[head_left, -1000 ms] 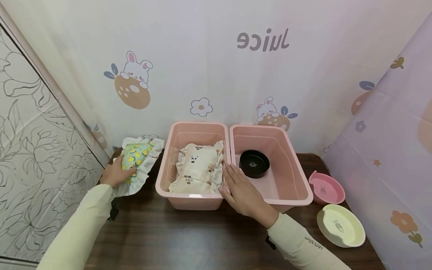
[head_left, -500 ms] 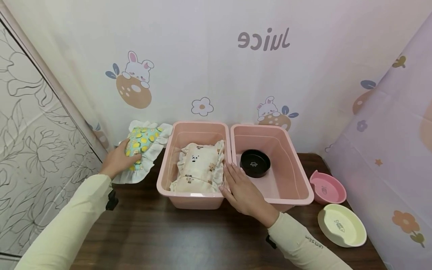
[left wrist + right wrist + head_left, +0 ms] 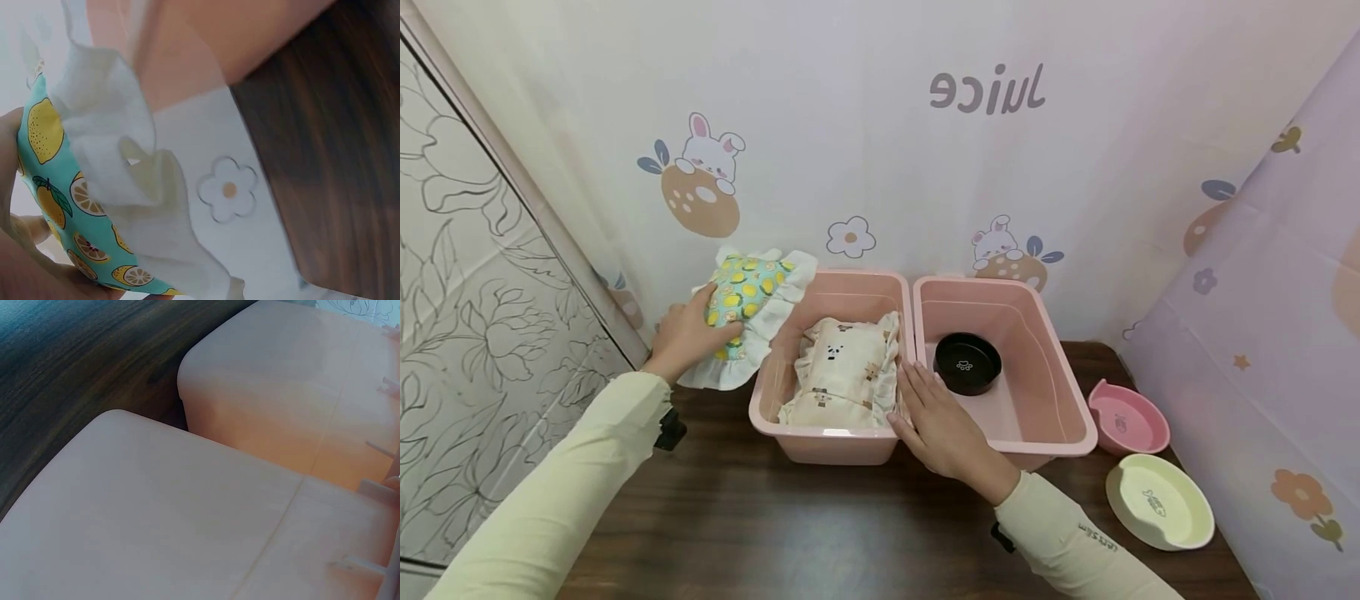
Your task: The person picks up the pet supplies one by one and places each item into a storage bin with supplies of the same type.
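Observation:
In the head view my left hand [image 3: 688, 333] grips a small lemon-print pillow [image 3: 748, 287] with a white ruffled edge. It is raised at the left pink tub [image 3: 835, 451], its ruffle overlapping that tub's upper left rim. The left wrist view shows fingers curled round the turquoise pillow [image 3: 81, 206]. My right hand [image 3: 943, 429] rests with straight fingers on the adjoining rims of the two tubs. Inside the left tub lies a cream ruffled pillow [image 3: 842, 358] with small animal prints. The right wrist view shows only the tubs' outer walls [image 3: 144, 506].
The right pink tub [image 3: 1033, 383] holds a black bowl [image 3: 966, 375] with a paw mark. To its right, a pink bowl [image 3: 1127, 421] and a pale yellow bowl [image 3: 1161, 504] stand on the dark wooden table [image 3: 820, 533]. A printed curtain [image 3: 865, 125] hangs behind.
My left hand has carried the lemon-print pillow up and to the right, from beside the left tub to over its rim. The right hand has stayed in place.

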`<state>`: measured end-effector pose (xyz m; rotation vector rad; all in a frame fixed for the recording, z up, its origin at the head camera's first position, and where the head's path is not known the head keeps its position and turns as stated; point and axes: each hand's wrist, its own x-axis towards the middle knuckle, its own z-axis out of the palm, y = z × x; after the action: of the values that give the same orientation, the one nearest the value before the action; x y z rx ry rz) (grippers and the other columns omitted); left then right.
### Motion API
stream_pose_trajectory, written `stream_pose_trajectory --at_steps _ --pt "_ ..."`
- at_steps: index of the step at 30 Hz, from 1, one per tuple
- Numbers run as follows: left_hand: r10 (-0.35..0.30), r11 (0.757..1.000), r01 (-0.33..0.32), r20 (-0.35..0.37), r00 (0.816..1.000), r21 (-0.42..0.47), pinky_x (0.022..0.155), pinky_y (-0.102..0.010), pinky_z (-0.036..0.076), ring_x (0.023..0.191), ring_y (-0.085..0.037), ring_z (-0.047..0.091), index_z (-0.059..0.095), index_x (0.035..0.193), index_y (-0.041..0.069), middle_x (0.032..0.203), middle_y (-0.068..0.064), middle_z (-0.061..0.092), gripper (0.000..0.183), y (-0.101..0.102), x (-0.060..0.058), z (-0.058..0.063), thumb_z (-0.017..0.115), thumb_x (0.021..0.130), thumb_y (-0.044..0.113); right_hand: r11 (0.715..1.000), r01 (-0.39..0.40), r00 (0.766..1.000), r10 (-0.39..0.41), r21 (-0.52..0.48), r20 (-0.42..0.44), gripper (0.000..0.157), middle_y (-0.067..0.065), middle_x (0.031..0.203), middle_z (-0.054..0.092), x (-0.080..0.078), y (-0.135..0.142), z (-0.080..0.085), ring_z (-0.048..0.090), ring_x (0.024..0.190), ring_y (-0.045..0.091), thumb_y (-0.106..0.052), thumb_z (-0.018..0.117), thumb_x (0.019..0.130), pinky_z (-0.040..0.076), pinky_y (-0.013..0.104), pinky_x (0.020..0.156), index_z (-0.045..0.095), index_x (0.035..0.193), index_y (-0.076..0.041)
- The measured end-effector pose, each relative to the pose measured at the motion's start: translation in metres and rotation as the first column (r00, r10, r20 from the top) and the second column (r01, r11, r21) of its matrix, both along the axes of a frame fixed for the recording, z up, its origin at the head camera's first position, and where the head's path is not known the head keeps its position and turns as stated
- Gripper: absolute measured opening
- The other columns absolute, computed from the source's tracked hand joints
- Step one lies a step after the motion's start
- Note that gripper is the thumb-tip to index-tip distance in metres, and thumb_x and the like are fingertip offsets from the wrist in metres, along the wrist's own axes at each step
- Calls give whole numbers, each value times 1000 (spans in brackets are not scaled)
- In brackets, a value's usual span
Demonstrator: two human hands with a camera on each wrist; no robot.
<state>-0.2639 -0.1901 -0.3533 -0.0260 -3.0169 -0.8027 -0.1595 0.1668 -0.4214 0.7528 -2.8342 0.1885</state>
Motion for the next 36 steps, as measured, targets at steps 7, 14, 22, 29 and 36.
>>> stream_pose_trajectory --at_steps 7,14,22,29,36 --pt "-29 999 29 -3 1000 21 64 -43 38 91 -33 42 15 144 21 116 -23 43 84 40 0 12 56 76 49 1000 -11 1000 11 -9 0 64 14 146 18 1 0 1 15 134 28 -47 25 94 22 46 104 18 141 -4" --pt "-88 989 90 -18 996 118 68 -41 40 92 -29 42 16 143 22 116 -19 44 84 89 3 19 56 75 48 999 -27 999 26 -19 -23 64 14 146 19 0 0 0 16 134 29 -45 28 94 21 45 105 22 140 -1" --pt "-86 987 93 -56 995 132 71 -48 40 107 -37 36 12 144 22 128 -27 29 82 131 16 -7 52 77 49 999 -28 999 28 -15 -23 63 15 146 19 0 1 -1 16 134 28 -45 26 94 21 44 105 22 140 -1" --pt "-80 996 80 -4 997 42 92 -56 26 122 -43 21 6 144 24 132 -31 22 82 146 19 -34 50 79 49 1000 -25 1000 25 -2 -10 65 14 146 17 1 0 0 15 134 27 -47 24 94 19 43 106 24 139 0" --pt "-93 969 112 96 991 -220 82 -58 34 111 -50 35 4 144 30 130 -36 21 76 158 32 -44 45 83 53 1000 -7 1000 7 -7 -3 65 13 146 19 1 0 0 15 134 26 -48 26 94 20 43 105 26 139 -1"
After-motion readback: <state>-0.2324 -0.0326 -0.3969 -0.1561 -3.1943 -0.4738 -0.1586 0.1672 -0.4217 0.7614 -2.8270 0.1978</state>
